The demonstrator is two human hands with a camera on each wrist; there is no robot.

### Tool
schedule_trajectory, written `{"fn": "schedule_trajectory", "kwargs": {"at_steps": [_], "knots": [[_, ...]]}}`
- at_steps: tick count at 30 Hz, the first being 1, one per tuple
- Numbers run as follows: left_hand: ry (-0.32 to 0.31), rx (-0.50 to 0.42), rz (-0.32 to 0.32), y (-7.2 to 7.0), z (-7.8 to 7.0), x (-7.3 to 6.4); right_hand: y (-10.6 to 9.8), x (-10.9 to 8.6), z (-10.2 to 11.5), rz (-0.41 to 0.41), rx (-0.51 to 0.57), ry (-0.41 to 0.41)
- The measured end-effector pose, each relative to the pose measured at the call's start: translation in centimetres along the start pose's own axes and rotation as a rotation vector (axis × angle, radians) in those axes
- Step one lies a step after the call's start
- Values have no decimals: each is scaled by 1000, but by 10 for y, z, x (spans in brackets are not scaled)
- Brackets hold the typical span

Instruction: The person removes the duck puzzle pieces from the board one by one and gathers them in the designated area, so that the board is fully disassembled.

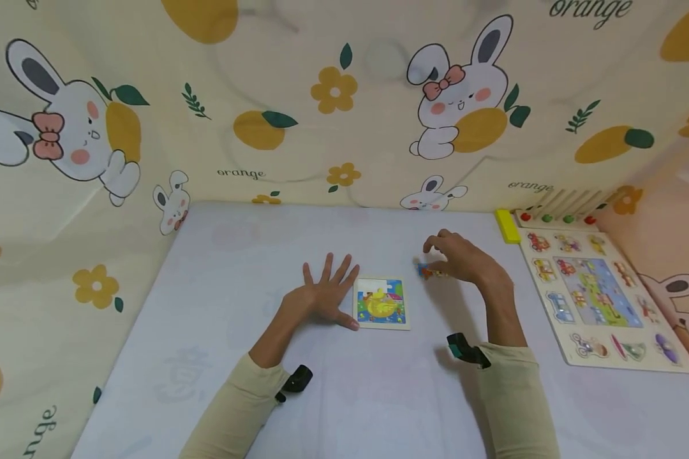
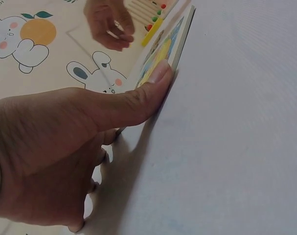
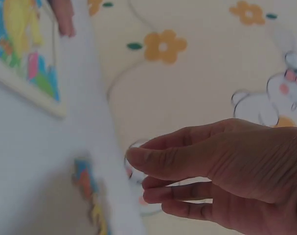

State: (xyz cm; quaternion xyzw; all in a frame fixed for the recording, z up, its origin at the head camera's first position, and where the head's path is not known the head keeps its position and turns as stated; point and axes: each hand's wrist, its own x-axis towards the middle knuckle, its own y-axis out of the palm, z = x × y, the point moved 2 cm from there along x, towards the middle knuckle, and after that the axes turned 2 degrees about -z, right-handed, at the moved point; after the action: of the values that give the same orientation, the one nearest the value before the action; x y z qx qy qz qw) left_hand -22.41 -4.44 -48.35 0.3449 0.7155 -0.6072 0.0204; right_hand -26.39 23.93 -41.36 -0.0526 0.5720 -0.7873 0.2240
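Observation:
A small square jigsaw puzzle (image 1: 381,306) with a yellow duck-like picture lies flat on the table, its upper left part showing pale bare board. My left hand (image 1: 324,298) is spread wide at its left side, and the thumb touches the puzzle's edge in the left wrist view. To the right of the puzzle, my right hand (image 1: 462,256) hovers above loose, colourful puzzle pieces (image 1: 423,271), partly covering them in the head view. From the right wrist view, the right fingers are loosely bent with nothing between them, apart from the blurred pieces (image 3: 85,178).
At the table's right side lies a large picture board (image 1: 559,312) with vehicle and toy shapes. Behind it are a yellow block (image 1: 507,226) and a wooden rack (image 1: 557,218) with rods and red and green beads. A rabbit-print cloth (image 1: 298,95) hangs along the back.

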Motion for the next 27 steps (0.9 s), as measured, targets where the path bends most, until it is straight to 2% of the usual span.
{"fn": "schedule_trajectory", "kwargs": {"at_steps": [5, 9, 13, 20, 23, 27], "knots": [[15, -8, 10, 2, -2, -1, -5, 4, 21, 5, -12, -53], [22, 8, 4, 1, -3, -2, 0, 7, 35, 21, -10, -95], [11, 14, 10, -1, -1, -3, 8, 10, 45, 97, -8, -136], [10, 8, 6, -4, 0, -3, 23, 16, 47, 275, -23, -138], [7, 10, 8, -4, -2, -3, 28, 20, 48, 300, -41, -133], [2, 12, 5, -3, 0, -1, 31, 23, 53, 282, -110, -127]]}}
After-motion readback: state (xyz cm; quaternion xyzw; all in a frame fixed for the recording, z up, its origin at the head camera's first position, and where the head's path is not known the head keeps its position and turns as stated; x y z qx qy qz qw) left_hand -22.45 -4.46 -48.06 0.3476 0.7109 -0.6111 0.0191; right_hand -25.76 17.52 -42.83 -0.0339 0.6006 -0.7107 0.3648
